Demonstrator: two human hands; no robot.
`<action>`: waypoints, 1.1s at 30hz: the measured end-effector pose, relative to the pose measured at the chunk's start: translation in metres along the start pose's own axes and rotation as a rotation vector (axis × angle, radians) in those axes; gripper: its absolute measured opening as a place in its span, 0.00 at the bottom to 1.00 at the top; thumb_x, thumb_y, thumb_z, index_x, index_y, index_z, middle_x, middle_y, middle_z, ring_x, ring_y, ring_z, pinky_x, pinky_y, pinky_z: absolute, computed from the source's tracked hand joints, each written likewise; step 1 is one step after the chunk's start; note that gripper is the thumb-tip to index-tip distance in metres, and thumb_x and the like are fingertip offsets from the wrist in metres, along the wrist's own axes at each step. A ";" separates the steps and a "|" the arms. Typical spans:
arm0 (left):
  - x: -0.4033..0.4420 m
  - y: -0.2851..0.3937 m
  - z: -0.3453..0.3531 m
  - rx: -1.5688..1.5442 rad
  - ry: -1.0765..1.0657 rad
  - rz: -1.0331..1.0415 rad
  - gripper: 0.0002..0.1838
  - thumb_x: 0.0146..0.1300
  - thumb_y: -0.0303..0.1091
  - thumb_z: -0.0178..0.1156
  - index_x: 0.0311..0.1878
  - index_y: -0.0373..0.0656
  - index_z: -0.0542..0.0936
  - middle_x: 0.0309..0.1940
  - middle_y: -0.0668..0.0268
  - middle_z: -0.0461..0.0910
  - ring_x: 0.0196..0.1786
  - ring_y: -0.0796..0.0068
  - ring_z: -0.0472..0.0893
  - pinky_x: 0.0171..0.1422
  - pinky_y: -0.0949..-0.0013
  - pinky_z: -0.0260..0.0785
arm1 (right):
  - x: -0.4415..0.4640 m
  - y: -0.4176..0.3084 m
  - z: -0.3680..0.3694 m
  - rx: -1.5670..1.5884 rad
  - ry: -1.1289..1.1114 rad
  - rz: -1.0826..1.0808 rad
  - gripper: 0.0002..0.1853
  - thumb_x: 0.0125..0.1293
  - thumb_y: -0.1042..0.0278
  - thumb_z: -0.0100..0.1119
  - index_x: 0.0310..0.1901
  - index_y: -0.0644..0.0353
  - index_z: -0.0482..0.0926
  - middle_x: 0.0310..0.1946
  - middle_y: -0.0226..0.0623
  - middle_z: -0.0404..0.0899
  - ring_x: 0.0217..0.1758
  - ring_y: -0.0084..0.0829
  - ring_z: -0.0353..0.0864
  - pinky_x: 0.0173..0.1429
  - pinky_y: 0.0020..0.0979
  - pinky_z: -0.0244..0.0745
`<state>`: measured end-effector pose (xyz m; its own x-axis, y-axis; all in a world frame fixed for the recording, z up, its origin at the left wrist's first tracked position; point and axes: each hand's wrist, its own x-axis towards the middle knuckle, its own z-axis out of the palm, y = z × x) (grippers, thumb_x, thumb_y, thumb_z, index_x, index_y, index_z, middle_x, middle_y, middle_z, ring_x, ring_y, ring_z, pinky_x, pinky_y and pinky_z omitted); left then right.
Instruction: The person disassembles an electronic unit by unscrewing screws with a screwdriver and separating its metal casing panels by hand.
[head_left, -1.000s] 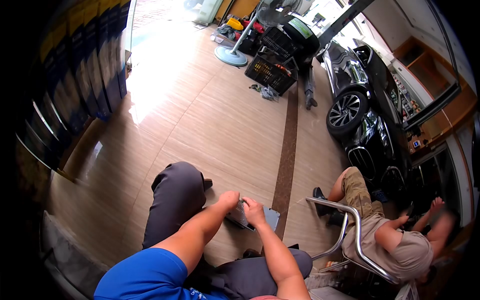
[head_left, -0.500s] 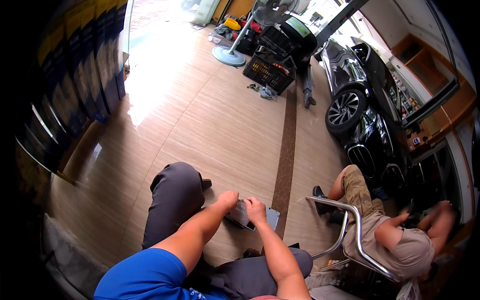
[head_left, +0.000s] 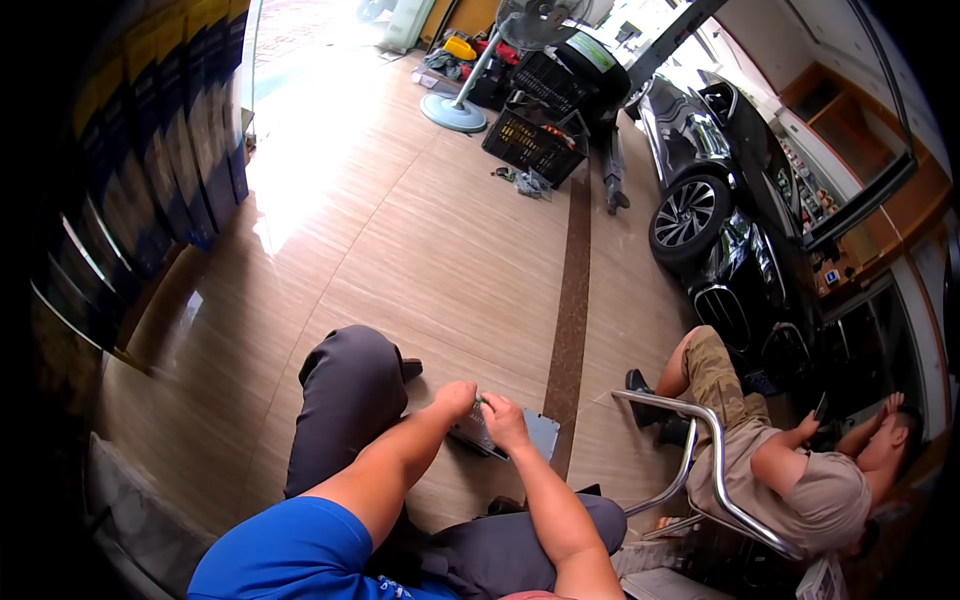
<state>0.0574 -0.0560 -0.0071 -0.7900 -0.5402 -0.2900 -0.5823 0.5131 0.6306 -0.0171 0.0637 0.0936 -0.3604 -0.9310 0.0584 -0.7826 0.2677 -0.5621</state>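
The person's bent left leg [head_left: 345,400] stands just to the left of the metal box, and the right leg [head_left: 500,555] lies on the near side of it. A knee shifting inward could jog the box or an arm.

The left hand [head_left: 458,401] is at the box's left end, fingers curled in; the right hand [head_left: 506,424] is over its middle, fingers bent as if pinching. A small green thing [head_left: 480,399] shows between the fingertips, but I cannot tell which hand has it, or whether either grips the box. If that pinch slipped, so small a piece could drop onto the box or past its edge and be hard to find.

The metal box [head_left: 542,437] itself sits low between the legs, its right end bare of hands. What bears it is hidden; pressure on the left end alone might tip or slide it.

Beyond the box, the glossy floor [head_left: 430,250] and its dark strip [head_left: 568,365] offer little to stop a dropped part rolling. To the box's right, the chrome chair [head_left: 714,450] and a seated person's boot [head_left: 640,386] are near enough that a stray piece could end up under them. Far past the box stand a black crate [head_left: 533,142] and a black car [head_left: 742,240].
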 end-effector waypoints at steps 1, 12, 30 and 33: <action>0.001 -0.001 0.002 0.002 -0.001 0.001 0.12 0.66 0.34 0.53 0.49 0.44 0.82 0.47 0.51 0.84 0.52 0.50 0.84 0.54 0.50 0.77 | 0.000 -0.002 -0.001 -0.008 -0.030 0.013 0.12 0.66 0.67 0.59 0.50 0.59 0.83 0.44 0.50 0.83 0.48 0.51 0.83 0.52 0.42 0.78; 0.000 0.000 0.001 0.019 -0.001 -0.002 0.12 0.67 0.35 0.52 0.48 0.44 0.82 0.46 0.50 0.84 0.52 0.50 0.84 0.54 0.50 0.77 | 0.000 -0.001 -0.002 -0.019 -0.009 0.161 0.14 0.66 0.63 0.61 0.49 0.61 0.83 0.44 0.53 0.84 0.48 0.53 0.83 0.52 0.43 0.79; -0.005 0.003 -0.001 0.068 0.005 0.032 0.11 0.67 0.34 0.53 0.48 0.45 0.81 0.46 0.51 0.84 0.52 0.51 0.83 0.53 0.51 0.77 | -0.001 0.000 -0.004 -0.039 -0.026 0.052 0.13 0.65 0.68 0.59 0.50 0.60 0.82 0.45 0.51 0.83 0.50 0.52 0.81 0.56 0.43 0.77; -0.003 0.000 0.002 0.108 -0.015 0.052 0.11 0.68 0.34 0.52 0.49 0.45 0.80 0.46 0.51 0.84 0.53 0.52 0.83 0.53 0.51 0.77 | -0.003 0.002 -0.004 -0.023 0.000 0.062 0.13 0.65 0.68 0.59 0.50 0.60 0.82 0.45 0.51 0.83 0.50 0.51 0.81 0.55 0.44 0.76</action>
<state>0.0596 -0.0525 -0.0078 -0.8220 -0.5013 -0.2702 -0.5572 0.6097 0.5637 -0.0193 0.0680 0.0954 -0.4086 -0.9124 0.0243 -0.7702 0.3304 -0.5455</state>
